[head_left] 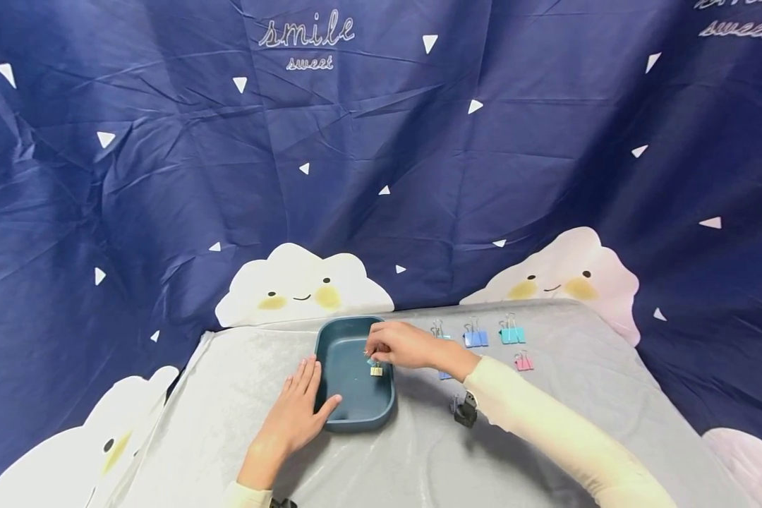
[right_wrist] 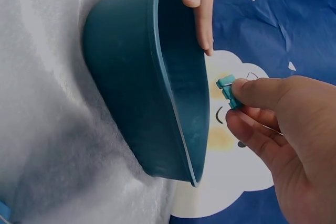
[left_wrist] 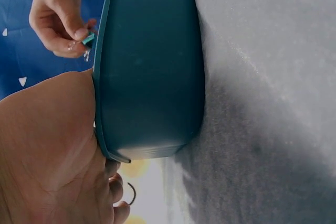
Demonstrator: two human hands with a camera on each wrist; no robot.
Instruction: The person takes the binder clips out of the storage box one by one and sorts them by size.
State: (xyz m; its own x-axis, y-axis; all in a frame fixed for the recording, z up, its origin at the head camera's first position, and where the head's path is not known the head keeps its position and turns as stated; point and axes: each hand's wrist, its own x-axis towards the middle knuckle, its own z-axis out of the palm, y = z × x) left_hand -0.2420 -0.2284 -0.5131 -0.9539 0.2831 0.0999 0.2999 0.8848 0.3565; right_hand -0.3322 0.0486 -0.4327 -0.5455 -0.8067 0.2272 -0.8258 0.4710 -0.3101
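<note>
A dark teal plastic bin (head_left: 354, 425) stands on the grey cloth. My left hand (head_left: 297, 408) rests on its left rim with the fingers straight; in the left wrist view the palm leans along the rim. Above the bin's right side, my right hand (head_left: 401, 344) pinches a small teal binder clip (right_wrist: 229, 92) between thumb and fingers. Just below those fingers in the head view appears a small gold binder clip (head_left: 376, 370); whether it lies in the bin or hangs above it I cannot tell.
Right of the bin lie a blue binder clip (head_left: 475, 339), a teal binder clip (head_left: 511, 335) and a pink binder clip (head_left: 523, 362). My right forearm partly covers another blue clip (head_left: 445, 375). Behind the table hangs a navy curtain (head_left: 381, 141) with white clouds.
</note>
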